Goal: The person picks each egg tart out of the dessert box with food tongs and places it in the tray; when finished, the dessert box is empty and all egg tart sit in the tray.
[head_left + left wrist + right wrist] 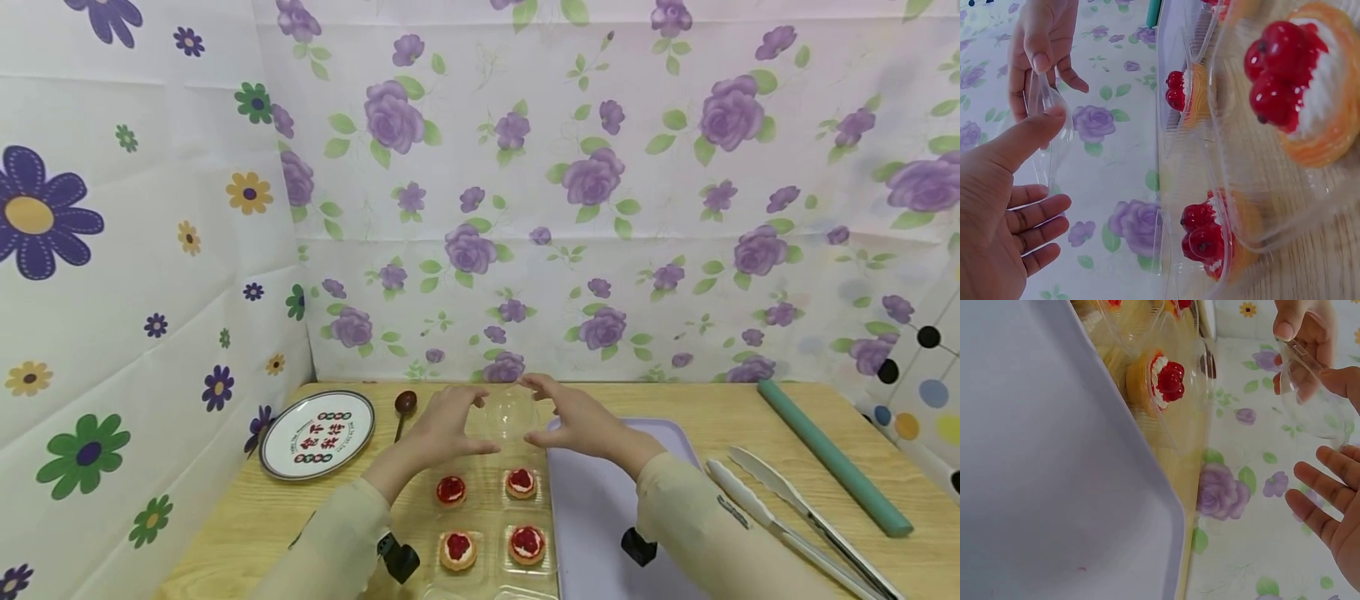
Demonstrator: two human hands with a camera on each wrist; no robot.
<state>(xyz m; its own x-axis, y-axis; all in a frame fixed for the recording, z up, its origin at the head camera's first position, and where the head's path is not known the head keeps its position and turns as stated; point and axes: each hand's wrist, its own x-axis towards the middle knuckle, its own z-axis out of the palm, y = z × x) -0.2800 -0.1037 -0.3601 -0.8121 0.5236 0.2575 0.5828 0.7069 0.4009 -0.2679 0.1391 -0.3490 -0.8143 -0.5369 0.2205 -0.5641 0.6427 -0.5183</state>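
Beyond the tarts, a clear plastic dome lid (508, 414) is held up between both hands. My left hand (447, 423) grips its left edge, with the thumb on one side and fingers spread around the other. My right hand (581, 423) holds the opposite edge; in the right wrist view its thumb and index finger are at the lid (1310, 394), other fingers extended. Several small tarts with red fruit and white cream sit below in clear plastic boxes (487, 554). One tart (1316, 81) looms close in the left wrist view.
A lilac tray (600, 517) lies right of the tarts. Metal tongs with pale tips (783, 517) and a green rod (832, 454) are farther right. A white plate with red characters (318, 435) and a dark wooden spoon (405, 406) lie at the left. Flowered cloth (525, 208) hangs behind the table.
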